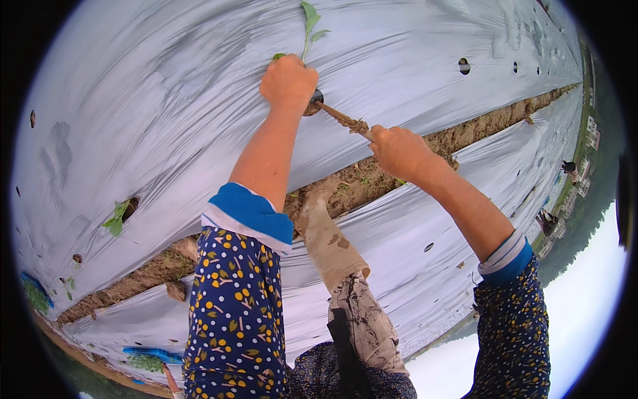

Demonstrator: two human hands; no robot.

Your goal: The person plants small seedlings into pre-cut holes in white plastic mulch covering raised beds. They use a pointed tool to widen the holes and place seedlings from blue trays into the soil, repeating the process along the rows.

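Upper centre, my left hand (289, 82) is closed around a green leafy seedling (310, 30), whose stem rises past my knuckles. Just beside its wrist lies a round hole (313, 107) in the silver plastic mulch film (224, 114), with soil showing inside. My right hand (398, 152) grips the pale end of a thin, mud-caked hand tool (344, 118). The tool slants left into that hole, so its tip is hidden. What my left fingers do underneath cannot be seen.
A soil furrow (359, 182) runs diagonally between film-covered beds; my muddy boot (331, 244) stands in it. Another seedling (117, 219) leans from a hole at left. Blue trays (154, 354) of seedlings lie lower left, near another person's hand (169, 376). More people (547, 223) are far right.
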